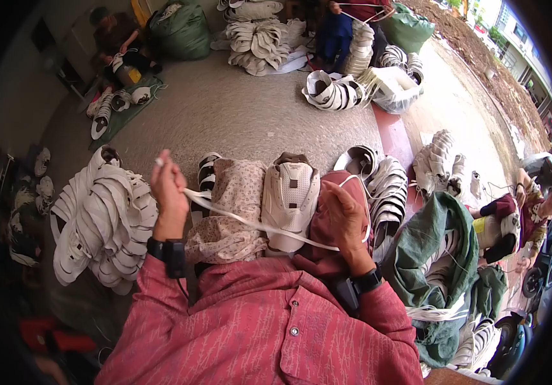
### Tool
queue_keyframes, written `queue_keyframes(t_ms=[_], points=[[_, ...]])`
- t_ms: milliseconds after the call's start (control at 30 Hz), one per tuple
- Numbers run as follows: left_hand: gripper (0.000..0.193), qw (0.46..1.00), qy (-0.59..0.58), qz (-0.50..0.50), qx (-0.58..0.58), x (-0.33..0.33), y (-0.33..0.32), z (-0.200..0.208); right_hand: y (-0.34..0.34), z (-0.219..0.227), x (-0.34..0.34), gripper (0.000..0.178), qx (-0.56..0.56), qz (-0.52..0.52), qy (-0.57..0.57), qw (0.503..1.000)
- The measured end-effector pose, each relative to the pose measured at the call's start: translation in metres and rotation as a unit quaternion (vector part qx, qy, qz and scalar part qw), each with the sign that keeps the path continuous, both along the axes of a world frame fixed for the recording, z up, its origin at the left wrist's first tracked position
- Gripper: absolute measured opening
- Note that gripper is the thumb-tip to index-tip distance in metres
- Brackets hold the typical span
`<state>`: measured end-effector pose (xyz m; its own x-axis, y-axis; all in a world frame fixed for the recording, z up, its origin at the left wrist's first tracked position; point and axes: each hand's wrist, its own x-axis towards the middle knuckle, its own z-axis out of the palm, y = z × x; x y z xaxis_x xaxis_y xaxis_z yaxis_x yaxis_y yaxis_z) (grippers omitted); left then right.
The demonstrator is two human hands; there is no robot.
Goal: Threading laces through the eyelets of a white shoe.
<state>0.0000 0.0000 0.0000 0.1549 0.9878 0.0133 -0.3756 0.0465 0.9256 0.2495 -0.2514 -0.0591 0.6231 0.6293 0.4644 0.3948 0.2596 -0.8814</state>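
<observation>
A white shoe upper [290, 199] with a perforated tongue stands upright between my knees, toe toward me. A long white shoelace [250, 221] stretches across in front of it from hand to hand. My left hand [170, 189] is raised left of the upper, fingers closed on the lace; something small and white shows at a fingertip. To the right, above my knee, my right hand [346, 215] has its fingers bent together. The lace loops round behind this hand and comes back up near its fingertips, where the grip is partly hidden.
Beside my left leg lies a large pile of stacked white uppers [105, 221]. More nested uppers [388, 192] stand by my right knee, next to a green sack [433, 244]. Several people work nearby; a clear plastic bag [396, 90] lies ahead on the right.
</observation>
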Motion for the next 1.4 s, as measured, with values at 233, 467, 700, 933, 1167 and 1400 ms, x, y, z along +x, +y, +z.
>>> queue_keyframes(t_ms=[233,467,700,933,1167,1400], points=[[0.011,0.915,0.215,-0.331,0.088,0.062,-0.08,0.004,-0.015,-0.003,-0.025,0.011,-0.163,0.002,0.157,0.974],[0.014,0.825,0.317,-0.392,0.257,0.1,-0.11,-0.021,-0.02,0.003,-0.031,0.009,-0.154,-0.024,0.171,0.973],[0.012,0.839,0.244,-0.42,0.243,0.1,-0.109,-0.026,-0.011,0.0,-0.034,0.008,-0.141,-0.063,-0.018,0.988],[0.014,0.839,0.266,-0.405,0.246,0.097,-0.111,-0.029,-0.013,0.004,-0.035,0.007,-0.133,-0.052,-0.034,0.989],[0.013,0.837,0.277,-0.401,0.251,0.098,-0.111,-0.03,-0.013,-0.003,-0.035,0.005,-0.106,-0.038,0.027,0.993],[0.012,0.838,0.279,-0.395,0.252,0.098,-0.111,-0.028,-0.013,0.001,-0.037,0.005,-0.108,-0.026,0.001,0.994]])
